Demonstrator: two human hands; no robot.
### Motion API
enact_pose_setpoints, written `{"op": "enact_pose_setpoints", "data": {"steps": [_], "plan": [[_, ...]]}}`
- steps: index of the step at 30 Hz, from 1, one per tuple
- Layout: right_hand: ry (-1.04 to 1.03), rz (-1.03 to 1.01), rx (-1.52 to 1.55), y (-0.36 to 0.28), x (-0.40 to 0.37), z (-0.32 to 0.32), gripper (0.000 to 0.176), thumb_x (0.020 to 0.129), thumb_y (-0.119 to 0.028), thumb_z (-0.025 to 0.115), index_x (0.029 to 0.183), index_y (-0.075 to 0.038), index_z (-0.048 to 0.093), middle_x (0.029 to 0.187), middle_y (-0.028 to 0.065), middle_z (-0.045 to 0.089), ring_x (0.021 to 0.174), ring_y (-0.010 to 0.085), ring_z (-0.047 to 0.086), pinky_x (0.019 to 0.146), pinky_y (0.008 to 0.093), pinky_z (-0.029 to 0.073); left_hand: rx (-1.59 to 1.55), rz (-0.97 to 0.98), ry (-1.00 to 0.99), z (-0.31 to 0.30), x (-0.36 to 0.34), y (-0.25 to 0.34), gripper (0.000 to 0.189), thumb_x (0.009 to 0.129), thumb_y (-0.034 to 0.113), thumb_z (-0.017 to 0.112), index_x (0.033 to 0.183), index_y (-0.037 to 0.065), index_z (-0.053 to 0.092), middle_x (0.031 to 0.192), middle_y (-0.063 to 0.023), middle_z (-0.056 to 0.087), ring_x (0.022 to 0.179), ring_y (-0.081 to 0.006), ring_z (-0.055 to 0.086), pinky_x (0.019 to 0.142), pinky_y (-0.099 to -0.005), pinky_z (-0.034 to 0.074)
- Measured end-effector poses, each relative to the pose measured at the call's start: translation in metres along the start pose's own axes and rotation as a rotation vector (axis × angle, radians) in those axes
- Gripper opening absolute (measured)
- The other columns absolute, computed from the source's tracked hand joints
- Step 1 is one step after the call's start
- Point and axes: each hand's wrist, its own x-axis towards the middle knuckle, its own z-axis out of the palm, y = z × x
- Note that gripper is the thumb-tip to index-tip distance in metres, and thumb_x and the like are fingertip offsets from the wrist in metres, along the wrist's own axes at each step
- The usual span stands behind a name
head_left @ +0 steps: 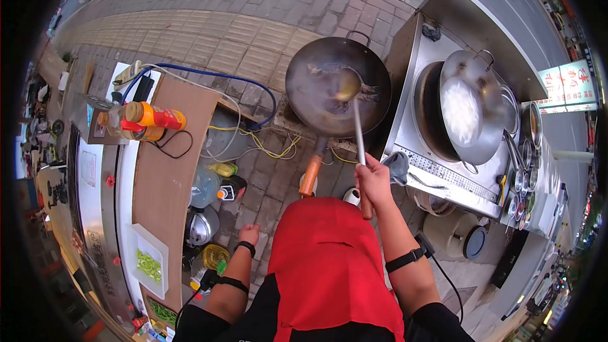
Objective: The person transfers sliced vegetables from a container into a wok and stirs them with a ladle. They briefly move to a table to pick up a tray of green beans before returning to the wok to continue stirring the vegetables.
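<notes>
My right hand (373, 180) is closed around the handle of a long ladle (358, 128) with a wooden end. The ladle's bowl, holding something yellowish, is inside a dark wok (311, 104) in front of me. Orange-brown wood covers the wok's handle (310, 175), which points back toward my red apron (329, 259). Away from the wok, my left hand (249, 234) hangs low at my left side. Its fingers look curled, with nothing visible in them. Nearest to it are a steel pot (202, 225) and a bottle of yellow oil (215, 257).
To the right, a steel stove (405, 120) carries a second wok (487, 136) with a bright whitish patch. A grey cloth (397, 168) hangs on its edge. At left, a brown counter (166, 177) holds orange bottles (155, 116) and a white tray (136, 240) of chopped greens. Cables cross the paving.
</notes>
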Motion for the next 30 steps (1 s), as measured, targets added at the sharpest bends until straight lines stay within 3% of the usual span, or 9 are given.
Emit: {"op": "enact_pose_setpoints", "data": {"steps": [3,4,7,12,15,21,22,25,30], "plan": [[0.358,-0.266,-0.830,0.008,0.001,-0.009,0.052,0.087,-0.014,0.060,0.136,0.001,0.053,0.080,0.0202,0.068,0.059,0.0239,0.064,0.062,0.0371,0.052,-0.028,-0.015,0.018,0.003,-0.014,0.021,0.033,0.085,0.029,0.069,0.068,0.002,0.060,0.064,-0.0060,0.059,0.065,-0.0145,0.053,0.065,-0.0361,0.046],[0.341,-0.163,-0.798,-0.009,-0.005,-0.009,0.059,0.083,-0.019,0.062,0.137,0.003,0.050,0.090,0.0289,0.067,0.080,0.0426,0.068,0.074,0.0441,0.054,-0.036,-0.020,0.025,0.004,-0.015,0.021,0.033,0.085,0.029,0.069,0.068,0.002,0.059,0.063,-0.0059,0.059,0.065,-0.0141,0.052,0.065,-0.0358,0.046],[0.339,-0.227,-0.732,-0.007,-0.013,-0.016,0.056,0.084,-0.017,0.061,0.136,0.003,0.052,0.085,0.0255,0.069,0.076,0.0379,0.070,0.071,0.0437,0.054,0.002,0.002,0.004,0.004,-0.016,0.024,0.032,0.085,0.028,0.069,0.068,0.002,0.059,0.062,-0.0059,0.058,0.064,-0.0142,0.052,0.064,-0.0356,0.046],[0.252,-0.143,-0.542,0.014,-0.027,-0.012,0.050,0.086,-0.013,0.063,0.132,0.004,0.055,0.072,0.0113,0.067,0.053,0.0133,0.061,0.053,0.0321,0.050,0.046,-0.013,0.023,0.004,-0.019,0.027,0.031,0.084,0.029,0.069,0.070,0.003,0.061,0.063,-0.0066,0.060,0.064,-0.0152,0.053,0.066,-0.0356,0.047],[0.251,-0.135,-0.498,0.045,-0.019,-0.013,0.049,0.087,-0.014,0.063,0.132,0.002,0.056,0.076,0.0157,0.067,0.059,0.0168,0.064,0.059,0.0335,0.051,0.044,-0.009,0.028,0.001,-0.013,0.020,0.031,0.083,0.029,0.070,0.071,0.002,0.062,0.065,-0.0077,0.061,0.064,-0.0161,0.055,0.067,-0.0359,0.047],[-0.001,0.113,0.091,0.028,-0.028,0.010,0.037,0.094,-0.008,0.054,0.129,0.003,0.057,0.072,0.0040,0.059,0.054,0.0128,0.057,0.049,0.0268,0.046,-0.022,-0.021,0.032,0.001,-0.002,-0.002,0.029,0.082,0.028,0.072,0.073,0.002,0.062,0.068,-0.0083,0.062,0.065,-0.0162,0.055,0.068,-0.0361,0.048],[-0.058,0.161,0.190,0.017,-0.031,0.014,0.030,0.094,-0.009,0.054,0.122,0.002,0.057,0.072,0.0046,0.057,0.053,0.0135,0.054,0.048,0.0277,0.045,-0.002,-0.017,0.033,-0.001,-0.002,-0.002,0.029,0.083,0.028,0.072,0.073,0.002,0.062,0.068,-0.0080,0.062,0.066,-0.0160,0.055,0.068,-0.0359,0.047],[-0.127,0.291,0.465,0.018,-0.027,0.015,0.030,0.095,-0.013,0.055,0.123,-0.003,0.051,0.075,0.0044,0.057,0.052,0.0116,0.052,0.045,0.0280,0.044,0.022,-0.020,0.009,-0.004,-0.004,0.002,0.027,0.084,0.027,0.071,0.073,0.003,0.062,0.069,-0.0072,0.063,0.066,-0.0152,0.054,0.067,-0.0349,0.047],[-0.231,0.319,0.610,-0.006,-0.019,0.020,0.030,0.095,-0.011,0.054,0.125,-0.002,0.051,0.074,0.0047,0.057,0.053,0.0123,0.051,0.047,0.0278,0.044,-0.088,-0.043,0.008,-0.004,-0.006,0.011,0.028,0.084,0.026,0.071,0.071,0.004,0.060,0.066,-0.0047,0.060,0.064,-0.0135,0.051,0.065,-0.0344,0.046]]}}
